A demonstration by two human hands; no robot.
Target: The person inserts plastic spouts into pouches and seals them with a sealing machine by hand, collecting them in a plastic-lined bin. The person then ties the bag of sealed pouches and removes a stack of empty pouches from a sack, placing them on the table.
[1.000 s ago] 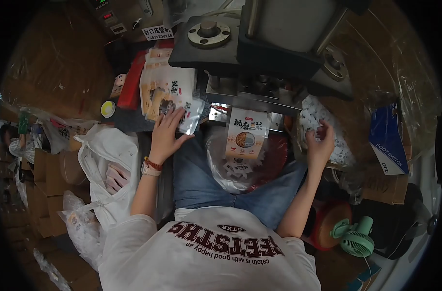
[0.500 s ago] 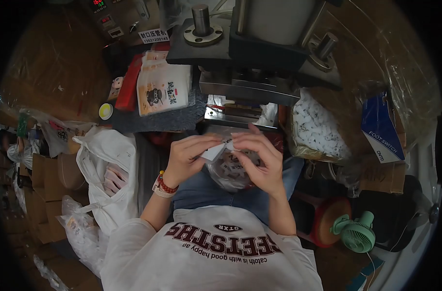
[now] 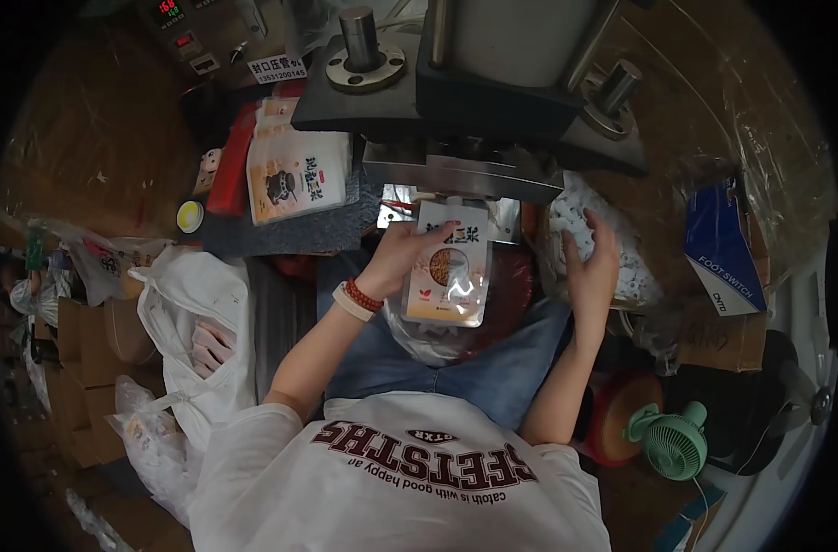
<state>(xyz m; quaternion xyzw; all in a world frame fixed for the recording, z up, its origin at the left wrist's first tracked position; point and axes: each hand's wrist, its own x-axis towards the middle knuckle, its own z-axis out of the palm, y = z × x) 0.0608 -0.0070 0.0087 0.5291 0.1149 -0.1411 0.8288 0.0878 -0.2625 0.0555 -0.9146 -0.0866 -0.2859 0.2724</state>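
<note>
My left hand [image 3: 402,262] is closed on the upper edge of a printed pouch [image 3: 457,290], its thumb across the front. The pouch is white with a yellowish lower part, dark lettering and a round picture of grains, and hangs over my lap in front of the metal press [image 3: 465,167]. At the right, my right hand [image 3: 592,271] is over the near edge of a box of small white pieces [image 3: 632,271]. Its thumb and fingers are apart; whether a small piece touches the fingertips is hard to make out.
A stack of similar pouches [image 3: 299,175] lies on a dark mat [image 3: 281,237] beside a red box [image 3: 233,175]. Below the held pouch is a clear plastic bag [image 3: 423,345]. A white sack [image 3: 198,313] stands left; a green fan [image 3: 675,446] and blue carton [image 3: 724,244] are right.
Both hands were together over my lap around a small white item. Now the left hand holds the pouch up, face showing, and the right hand has moved away to the box of white pieces.
</note>
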